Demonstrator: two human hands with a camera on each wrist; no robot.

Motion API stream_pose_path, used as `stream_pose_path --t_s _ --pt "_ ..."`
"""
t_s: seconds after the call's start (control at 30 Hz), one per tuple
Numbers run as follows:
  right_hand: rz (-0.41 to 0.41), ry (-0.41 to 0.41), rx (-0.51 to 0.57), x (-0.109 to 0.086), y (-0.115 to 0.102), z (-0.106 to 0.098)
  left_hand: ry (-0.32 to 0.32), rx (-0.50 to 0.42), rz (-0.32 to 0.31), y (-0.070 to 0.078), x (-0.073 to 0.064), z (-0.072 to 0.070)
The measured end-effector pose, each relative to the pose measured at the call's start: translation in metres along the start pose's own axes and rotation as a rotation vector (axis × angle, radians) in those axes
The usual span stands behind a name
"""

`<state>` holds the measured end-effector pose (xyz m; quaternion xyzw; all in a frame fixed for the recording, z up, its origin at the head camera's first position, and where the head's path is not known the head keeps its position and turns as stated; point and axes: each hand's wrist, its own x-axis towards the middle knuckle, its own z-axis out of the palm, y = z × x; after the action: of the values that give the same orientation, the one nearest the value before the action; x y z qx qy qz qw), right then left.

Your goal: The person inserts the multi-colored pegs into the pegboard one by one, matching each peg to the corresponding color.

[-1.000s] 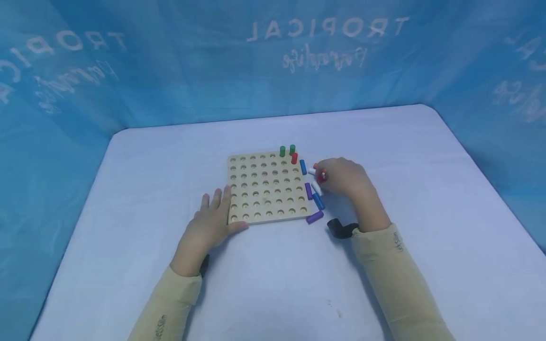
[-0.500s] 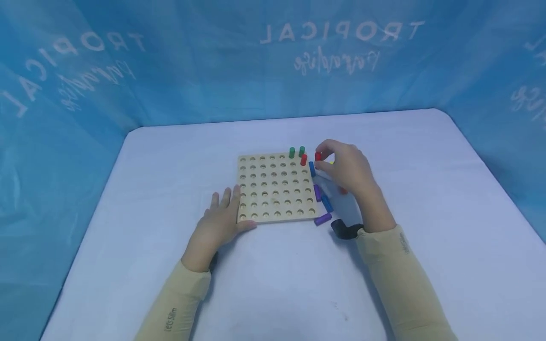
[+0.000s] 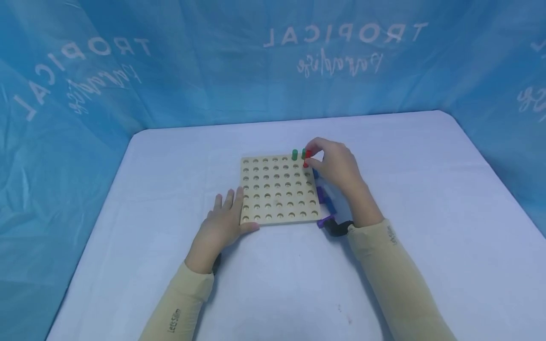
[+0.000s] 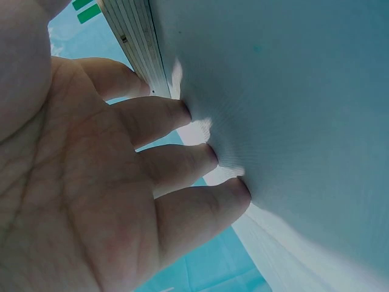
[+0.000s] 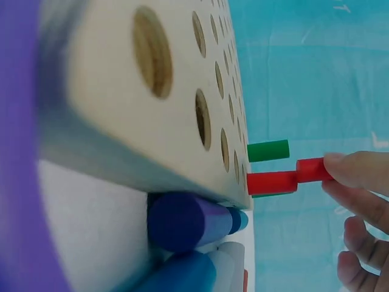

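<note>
A square wooden board (image 3: 281, 222) with rows of round holes lies on the table. My left hand (image 3: 219, 225) rests at its left edge, fingers straight and spread, fingertips touching the cloth in the left wrist view. Above the far right corner my right hand (image 3: 339, 166) pinches a red peg (image 5: 311, 170) between thumb and forefinger. Another red peg (image 5: 272, 182) stands in the board; the held one appears close to its top, and whether they touch I cannot tell. Two green pegs, one at the corner (image 3: 304, 153) and one left of it (image 3: 295, 154), stand along the far edge.
Loose pegs lie along the board's right side: a purple peg (image 3: 321, 195), a blue peg (image 3: 330, 205), another purple peg (image 3: 324, 220) partly behind the black wrist camera (image 3: 338, 228), and white ones (image 5: 230, 261). A blue curtain (image 3: 213, 71) hangs behind the table.
My right hand picked up a red peg from the loose pile, lifted it and brought it left over the board's far right corner. The left hand stays against the board.
</note>
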<state>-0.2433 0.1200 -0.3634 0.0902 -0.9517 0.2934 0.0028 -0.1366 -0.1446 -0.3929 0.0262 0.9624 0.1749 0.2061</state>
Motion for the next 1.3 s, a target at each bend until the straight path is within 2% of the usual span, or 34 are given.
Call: stream_pose_path --t_s 0.37,0.83,1.3 --pt "-0.063 -0.006 -0.002 0.014 -0.008 0.009 -0.001 0.007 0.001 -0.001 0.002 0.0" --pt "-0.024 -0.091 -0.087 0.022 -0.013 0.02 -0.004 0.015 0.005 -0.002 0.002 0.0" --pt "-0.062 -0.066 -0.173 0.023 -0.016 0.025 -0.001 0.014 0.003 -0.001 0.001 -0.002"
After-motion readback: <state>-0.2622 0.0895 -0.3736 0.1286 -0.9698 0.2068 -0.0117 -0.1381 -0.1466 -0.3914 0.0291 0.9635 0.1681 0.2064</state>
